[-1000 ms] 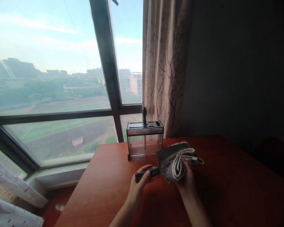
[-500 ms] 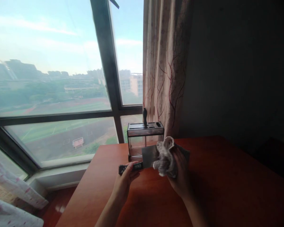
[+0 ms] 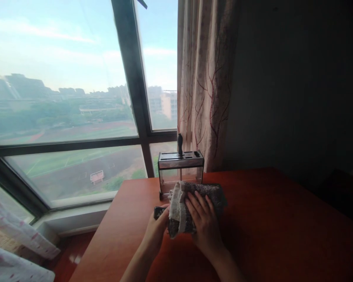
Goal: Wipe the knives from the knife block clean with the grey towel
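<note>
My left hand (image 3: 156,231) is closed around the dark handle (image 3: 158,212) of a cleaver, held level above the table. A grey-and-white cloth (image 3: 178,207) is draped over most of its blade. Past the cloth's right end, a dull strip of the cleaver's blade (image 3: 222,197) shows. Pressed on top of the cloth is my right hand (image 3: 202,217), its fingers laid across the fabric and holding it against the blade. The thumb of this hand is hidden.
Just behind the cleaver stands a clear-sided knife block (image 3: 181,159), with one black knife handle (image 3: 180,145) sticking up from it. The reddish-brown table (image 3: 120,235) meets a large window (image 3: 61,98) and a patterned curtain (image 3: 206,78).
My right hand has slid left along the blade with the cloth, toward the handle. The cloth, bunched before, now spreads over the blade. My left hand has shifted slightly right.
</note>
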A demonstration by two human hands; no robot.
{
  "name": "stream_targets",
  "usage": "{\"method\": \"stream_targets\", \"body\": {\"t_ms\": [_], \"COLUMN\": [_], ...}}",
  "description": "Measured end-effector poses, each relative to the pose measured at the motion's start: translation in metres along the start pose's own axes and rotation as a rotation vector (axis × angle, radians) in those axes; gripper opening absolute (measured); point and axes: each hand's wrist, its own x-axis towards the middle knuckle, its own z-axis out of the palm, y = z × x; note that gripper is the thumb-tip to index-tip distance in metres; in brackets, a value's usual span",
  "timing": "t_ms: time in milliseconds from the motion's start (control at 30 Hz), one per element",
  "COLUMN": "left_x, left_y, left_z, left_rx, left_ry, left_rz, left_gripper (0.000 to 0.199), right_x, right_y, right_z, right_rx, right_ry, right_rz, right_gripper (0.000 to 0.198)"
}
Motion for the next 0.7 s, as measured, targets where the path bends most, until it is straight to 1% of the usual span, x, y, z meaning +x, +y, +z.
{"method": "stream_targets", "body": {"t_ms": [100,200,300,400,467,567,633,700], "left_x": [-0.001,-0.001,-0.001,0.000,0.002,0.004,0.003,0.002], "left_y": [0.004,0.011,0.016,0.016,0.012,0.006,0.004,0.004], "left_z": [-0.001,-0.004,-0.007,-0.009,-0.010,-0.008,-0.007,-0.006], "left_rx": [-0.013,-0.009,-0.004,0.003,0.018,0.027,0.018,0.017], "left_ry": [-0.032,-0.039,-0.049,-0.055,-0.054,-0.048,-0.048,-0.055], "left_rz": [0.031,0.029,0.033,0.042,0.047,0.051,0.047,0.039], "left_gripper": [0.042,0.044,0.044,0.044,0.044,0.041,0.041,0.042], "right_x": [-0.002,-0.006,-0.009,-0.008,-0.006,-0.003,-0.002,-0.003], "right_y": [0.019,0.037,0.045,0.036,0.024,0.007,0.004,0.010], "right_z": [-0.001,-0.004,-0.007,-0.006,-0.003,0.002,0.004,0.004], "right_rx": [-0.012,-0.050,-0.123,-0.168,-0.156,-0.099,-0.067,-0.052], "right_ry": [0.081,0.170,0.234,0.252,0.216,0.148,0.127,0.126], "right_rz": [0.042,0.118,0.174,0.154,0.099,0.022,-0.003,-0.002], "right_gripper": [0.077,0.075,0.069,0.062,0.061,0.064,0.066,0.065]}}
